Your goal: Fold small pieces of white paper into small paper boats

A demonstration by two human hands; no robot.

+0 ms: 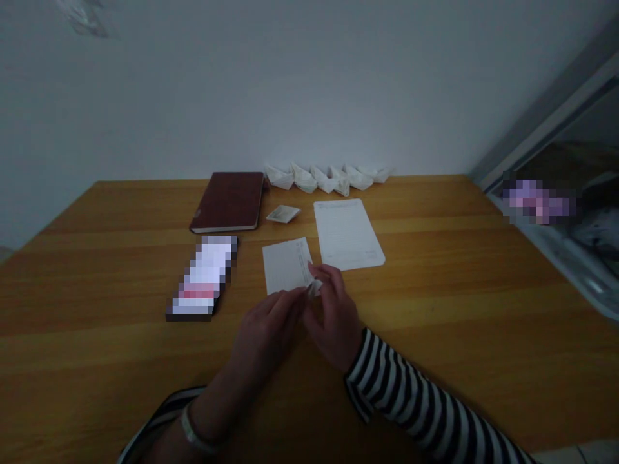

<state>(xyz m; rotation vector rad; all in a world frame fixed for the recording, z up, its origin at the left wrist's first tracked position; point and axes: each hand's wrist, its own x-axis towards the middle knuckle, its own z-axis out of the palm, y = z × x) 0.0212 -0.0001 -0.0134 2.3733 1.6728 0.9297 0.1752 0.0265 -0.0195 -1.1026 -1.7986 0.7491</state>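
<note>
While my left hand [265,324] and right hand [337,317] pinch a small folded paper [315,288] between fingertips, by the near-right corner of the loose sheet [286,264], most of it is hidden from me. Judged risks: uneven pull could tear it; creasing unseen layers could skew a fold; a low knuckle could drag the loose sheet. Knuckle contact there: cannot tell.

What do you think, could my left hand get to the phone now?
Probably yes: your left hand is near the phone with just tabletop between them, though it seems to be pinching a small folded paper and might have to let go first.
</note>
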